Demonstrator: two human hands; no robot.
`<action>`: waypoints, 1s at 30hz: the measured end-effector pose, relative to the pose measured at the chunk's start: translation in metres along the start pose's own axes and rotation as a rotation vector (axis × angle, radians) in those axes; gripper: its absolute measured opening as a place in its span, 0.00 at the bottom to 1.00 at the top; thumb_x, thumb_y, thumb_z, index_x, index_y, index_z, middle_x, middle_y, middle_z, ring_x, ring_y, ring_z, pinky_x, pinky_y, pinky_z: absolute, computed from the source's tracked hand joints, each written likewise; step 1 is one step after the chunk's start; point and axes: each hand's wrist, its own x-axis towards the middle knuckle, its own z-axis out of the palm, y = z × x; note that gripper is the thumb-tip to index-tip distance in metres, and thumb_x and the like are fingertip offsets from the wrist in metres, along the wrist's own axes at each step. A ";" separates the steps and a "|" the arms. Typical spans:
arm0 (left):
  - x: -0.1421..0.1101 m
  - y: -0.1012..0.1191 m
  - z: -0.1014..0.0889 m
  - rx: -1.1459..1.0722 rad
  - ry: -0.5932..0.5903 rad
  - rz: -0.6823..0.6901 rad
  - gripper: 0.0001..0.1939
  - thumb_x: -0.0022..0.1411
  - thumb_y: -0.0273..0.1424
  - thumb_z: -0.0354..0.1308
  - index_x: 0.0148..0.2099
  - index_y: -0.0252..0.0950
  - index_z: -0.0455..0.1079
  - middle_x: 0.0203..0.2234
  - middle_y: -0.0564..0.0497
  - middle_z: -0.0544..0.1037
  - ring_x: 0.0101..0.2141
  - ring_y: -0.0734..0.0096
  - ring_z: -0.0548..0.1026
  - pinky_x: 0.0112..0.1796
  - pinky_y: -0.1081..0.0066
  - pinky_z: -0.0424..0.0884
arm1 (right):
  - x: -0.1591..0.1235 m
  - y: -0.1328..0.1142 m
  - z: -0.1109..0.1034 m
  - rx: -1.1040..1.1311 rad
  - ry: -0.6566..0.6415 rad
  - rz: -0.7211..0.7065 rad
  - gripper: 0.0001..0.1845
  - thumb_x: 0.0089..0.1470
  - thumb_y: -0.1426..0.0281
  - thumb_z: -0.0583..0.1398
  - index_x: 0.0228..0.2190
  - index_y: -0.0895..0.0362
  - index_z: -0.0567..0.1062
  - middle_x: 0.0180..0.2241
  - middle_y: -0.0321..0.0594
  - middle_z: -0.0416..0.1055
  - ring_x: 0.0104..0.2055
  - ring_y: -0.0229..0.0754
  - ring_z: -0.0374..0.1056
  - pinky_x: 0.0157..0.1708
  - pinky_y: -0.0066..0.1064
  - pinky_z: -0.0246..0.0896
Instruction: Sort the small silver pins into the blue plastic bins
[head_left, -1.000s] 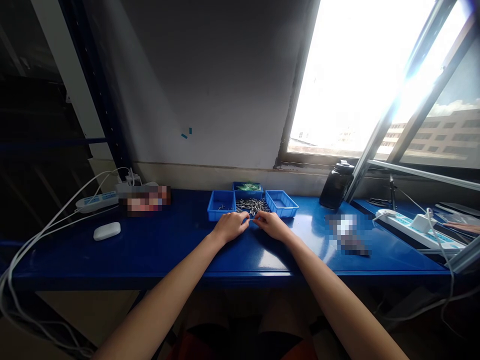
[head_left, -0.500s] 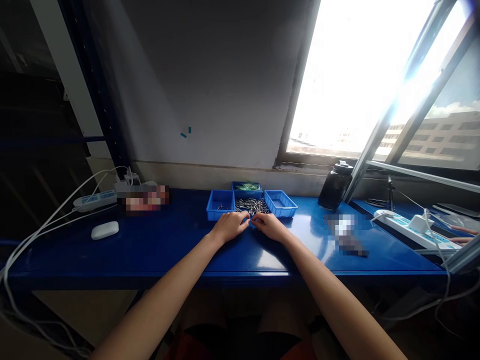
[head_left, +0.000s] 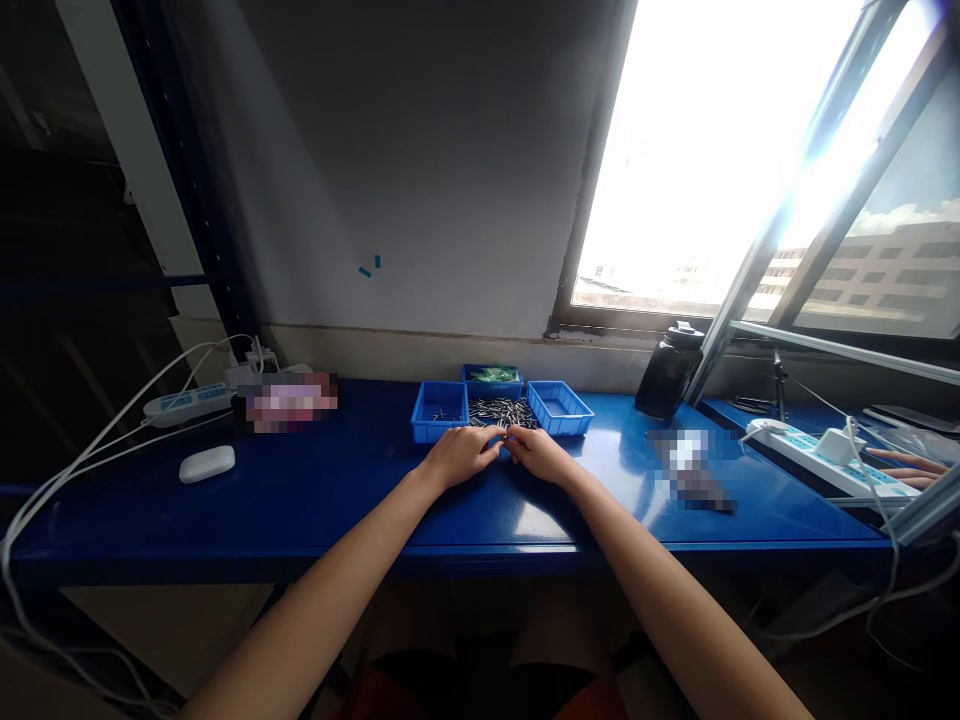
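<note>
Left hand (head_left: 459,455) and right hand (head_left: 541,453) meet at the fingertips; I cannot tell if the fingers pinch anything; metal pieces (head_left: 501,411) lie just beyond them, between blue boxes (head_left: 435,433)

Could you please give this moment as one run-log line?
left hand, right hand: fingertips close together | anything held: too small to tell | beyond hands: metal pieces between left blue bin and right blue bin

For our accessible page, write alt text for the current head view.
A person's left hand and right hand sit fingertips close together at a blue table, anything held too small to discern. Just beyond, small metallic pieces lie between a left blue tray and a right blue tray. A black bottle stands farther right, near a bright window.
</note>
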 end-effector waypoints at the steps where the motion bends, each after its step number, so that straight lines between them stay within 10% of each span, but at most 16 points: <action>1: 0.000 0.000 0.000 -0.001 0.005 0.003 0.18 0.61 0.39 0.43 0.51 0.41 0.62 0.35 0.51 0.75 0.34 0.68 0.72 0.32 0.74 0.65 | 0.000 0.000 0.000 -0.001 -0.001 -0.003 0.11 0.55 0.65 0.48 0.28 0.57 0.65 0.21 0.33 0.68 0.23 0.32 0.61 0.24 0.22 0.52; 30: 0.002 -0.007 0.007 0.077 -0.077 -0.164 0.17 0.60 0.41 0.43 0.42 0.40 0.67 0.31 0.49 0.75 0.32 0.65 0.72 0.31 0.72 0.64 | 0.000 -0.006 -0.004 -0.024 0.092 0.044 0.12 0.53 0.63 0.51 0.31 0.57 0.68 0.20 0.34 0.66 0.21 0.33 0.60 0.23 0.23 0.52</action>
